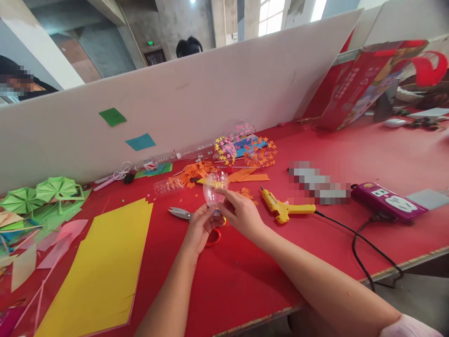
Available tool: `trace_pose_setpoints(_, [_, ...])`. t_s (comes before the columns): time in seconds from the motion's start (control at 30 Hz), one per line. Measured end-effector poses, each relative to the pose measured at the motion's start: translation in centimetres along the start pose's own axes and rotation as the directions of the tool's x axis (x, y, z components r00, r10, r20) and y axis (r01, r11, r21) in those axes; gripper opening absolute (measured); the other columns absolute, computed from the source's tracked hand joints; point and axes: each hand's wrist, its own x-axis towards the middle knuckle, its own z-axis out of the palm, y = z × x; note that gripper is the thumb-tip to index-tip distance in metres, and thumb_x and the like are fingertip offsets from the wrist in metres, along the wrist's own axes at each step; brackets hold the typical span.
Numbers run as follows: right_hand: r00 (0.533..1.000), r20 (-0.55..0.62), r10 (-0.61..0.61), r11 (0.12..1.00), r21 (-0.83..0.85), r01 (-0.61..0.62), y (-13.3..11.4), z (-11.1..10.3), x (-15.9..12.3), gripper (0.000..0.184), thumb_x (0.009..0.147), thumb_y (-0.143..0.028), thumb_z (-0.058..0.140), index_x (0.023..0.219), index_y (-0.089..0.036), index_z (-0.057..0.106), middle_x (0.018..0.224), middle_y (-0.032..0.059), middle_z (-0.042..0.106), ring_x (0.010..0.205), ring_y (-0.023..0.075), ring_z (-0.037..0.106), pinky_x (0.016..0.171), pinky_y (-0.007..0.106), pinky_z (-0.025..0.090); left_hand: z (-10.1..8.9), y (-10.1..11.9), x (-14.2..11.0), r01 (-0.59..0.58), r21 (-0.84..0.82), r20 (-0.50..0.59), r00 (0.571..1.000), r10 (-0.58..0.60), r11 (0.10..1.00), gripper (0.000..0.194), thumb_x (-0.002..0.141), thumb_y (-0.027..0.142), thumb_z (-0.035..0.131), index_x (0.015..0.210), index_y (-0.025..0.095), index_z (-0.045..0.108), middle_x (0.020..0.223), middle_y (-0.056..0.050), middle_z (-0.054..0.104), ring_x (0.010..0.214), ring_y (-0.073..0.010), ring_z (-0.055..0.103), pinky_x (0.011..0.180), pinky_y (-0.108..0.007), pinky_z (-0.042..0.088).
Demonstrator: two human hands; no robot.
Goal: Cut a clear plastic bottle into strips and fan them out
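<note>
The cut-off top of a clear plastic bottle is held above the red table, its wide cut end up and its neck down. My left hand is closed around the neck from the left. From the right, my right hand grips its side, with the index finger lying against the plastic. Beneath my hands lie scissors with red handles, partly hidden by my left hand. A yellow hot glue gun rests to the right of my right hand. Orange paper stars are heaped behind the bottle top.
Yellow paper sheets lie at left, near folded green paper. Star-covered clear plastic pieces stand at the back by the white partition. A purple power strip, the glue gun's black cord and a red box are at right.
</note>
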Motion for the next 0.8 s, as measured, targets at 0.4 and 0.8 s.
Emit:
trace_pose_setpoints(0.4, [0.983, 0.057, 0.175, 0.906, 0.381, -0.184, -1.1, -0.4, 0.4, 0.008, 0.081, -0.026, 0.050, 0.081, -0.020, 0.056, 0.054, -0.0069, 0.045, 0.045, 0.0086, 0.042, 0.046, 0.020, 0.034, 0.5, 0.2, -0.3, -0.026, 0.035, 0.027, 0.999, 0.025, 0.999, 0.029, 0.076, 0.036, 0.069, 0.091, 0.013, 0.060, 0.065, -0.001, 0.065, 0.055, -0.0094, 0.059, 0.056, -0.021, 0.047])
trace_pose_setpoints(0.8, [0.945, 0.147, 0.291, 0.649, 0.695, -0.308, -1.2, -1.1, 0.7, 0.008, 0.077, -0.027, 0.058, 0.076, -0.019, 0.057, 0.050, -0.0088, 0.045, 0.039, 0.0062, 0.040, 0.034, 0.017, 0.032, 0.8, 0.6, -1.0, -0.026, 0.005, 0.073, 0.997, 0.025, 1.000, 0.027, 0.079, 0.038, 0.064, 0.088, 0.013, 0.060, 0.071, -0.006, 0.069, 0.056, -0.0106, 0.061, 0.053, -0.020, 0.045])
